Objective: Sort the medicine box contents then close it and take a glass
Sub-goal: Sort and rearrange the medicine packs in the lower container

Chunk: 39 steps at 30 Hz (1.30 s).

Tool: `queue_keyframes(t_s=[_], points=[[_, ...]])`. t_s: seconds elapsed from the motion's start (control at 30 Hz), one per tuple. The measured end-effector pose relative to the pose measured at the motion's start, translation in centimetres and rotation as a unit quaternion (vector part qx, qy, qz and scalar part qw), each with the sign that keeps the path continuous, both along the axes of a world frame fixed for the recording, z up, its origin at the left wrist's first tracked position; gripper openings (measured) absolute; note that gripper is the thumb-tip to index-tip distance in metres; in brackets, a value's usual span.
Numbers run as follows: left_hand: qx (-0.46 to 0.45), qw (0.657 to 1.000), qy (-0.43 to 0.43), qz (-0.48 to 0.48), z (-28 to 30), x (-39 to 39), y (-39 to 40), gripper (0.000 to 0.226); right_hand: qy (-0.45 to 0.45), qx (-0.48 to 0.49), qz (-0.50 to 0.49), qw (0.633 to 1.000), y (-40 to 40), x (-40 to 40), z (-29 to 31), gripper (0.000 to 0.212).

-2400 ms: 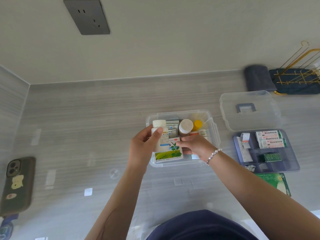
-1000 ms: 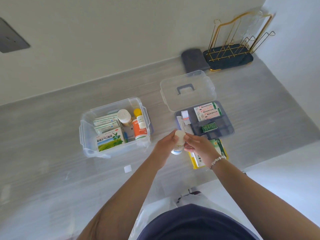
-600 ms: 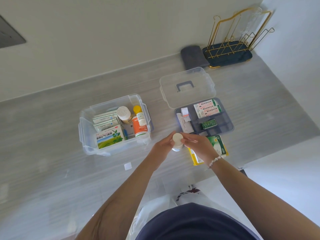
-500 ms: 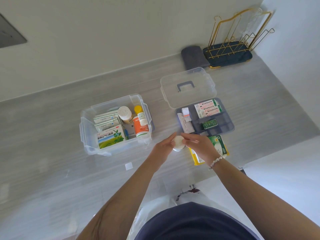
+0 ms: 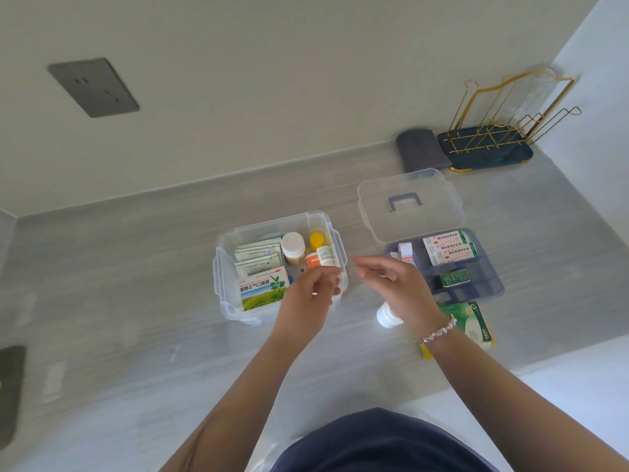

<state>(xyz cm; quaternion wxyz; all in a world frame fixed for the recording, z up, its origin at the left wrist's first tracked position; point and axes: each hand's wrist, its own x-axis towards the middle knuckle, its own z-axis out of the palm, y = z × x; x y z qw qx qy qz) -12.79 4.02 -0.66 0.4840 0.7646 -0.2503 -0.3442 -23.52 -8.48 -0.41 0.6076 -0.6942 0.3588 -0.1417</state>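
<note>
- Two bare hands hang over a grey worktop (image 5: 136, 301), apart now; half a second earlier both were pressed together around a small white bottle.
- That white bottle (image 5: 386, 316) now stands on the worktop, free of both hands, just under the right wrist and between the clear medicine box (image 5: 224, 267) and the green-and-yellow packet (image 5: 471, 323).
- Left hand (image 5: 311, 291) hovers over the near right corner of the medicine box, fingers curled loosely inward with something pale showing at the fingertips; whether it grips anything cannot be told.
- Right hand (image 5: 394, 284) is open and holds nothing, its fingers spread and pointing left towards the box; a beaded bracelet (image 5: 437, 332) circles the wrist.
- Inside the box, as before: a green-and-white carton (image 5: 260, 291) at the front, flat sachets (image 5: 258, 257) behind it, a white-capped jar (image 5: 293, 245), a yellow-capped bottle (image 5: 316, 238) and an orange-labelled bottle (image 5: 313, 260).
- Clear lid (image 5: 412, 206) with its grey handle lies off the box, to the right, beside the grey divider tray (image 5: 483, 287) holding red-and-white boxes (image 5: 449, 247) and a small green pack (image 5: 454, 277).
- Gold wire rack (image 5: 493, 131) on its dark base stands in the far right corner, a folded dark cloth (image 5: 420, 149) beside it.
- Camera has swung left, bringing the wall socket (image 5: 93, 86) fully into sight.
</note>
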Motion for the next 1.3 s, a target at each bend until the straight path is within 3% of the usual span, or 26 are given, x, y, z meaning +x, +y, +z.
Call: queue_keyframes(t_s=[0.23,0.37,0.47,0.53,0.63,0.67,0.8,1.1,1.3], points=[[0.104,0.993,-0.047,0.007,-1.4,6.4,2.4,0.017,0.033,0.048,0.054,0.997,2.2,6.0,-1.2,0.018],[0.195,0.978,-0.067,-0.018,-3.2,9.1,2.9,0.029,0.129,-0.006,0.143,0.981,2.8,8.9,-2.2,0.018],[0.229,0.971,-0.057,-0.036,-4.0,10.3,2.8,0.035,0.216,-0.029,0.229,0.949,3.1,11.5,-2.9,0.039],[0.252,0.964,-0.066,-0.053,-4.3,10.6,2.6,0.037,0.282,-0.02,0.254,0.925,3.2,12.8,-4.1,0.035],[0.268,0.957,-0.073,-0.085,-4.6,11.2,2.0,0.034,0.317,0.101,0.218,0.917,3.1,13.9,-5.6,0.019],[0.268,0.956,-0.073,-0.094,-4.6,11.5,1.9,0.032,0.32,0.138,0.211,0.913,3.0,14.1,-5.9,0.014],[0.258,0.953,-0.067,-0.147,-4.6,12.9,1.3,0.022,0.302,0.21,0.204,0.907,2.2,14.0,-6.1,0.03],[0.265,0.949,-0.022,-0.169,-4.3,14.3,0.8,0.022,0.246,0.231,0.181,0.924,2.0,13.9,-6.3,0.037],[0.247,0.953,-0.009,-0.178,-3.6,14.5,0.8,0.027,0.219,0.164,0.17,0.947,1.9,13.6,-5.9,0.027]])
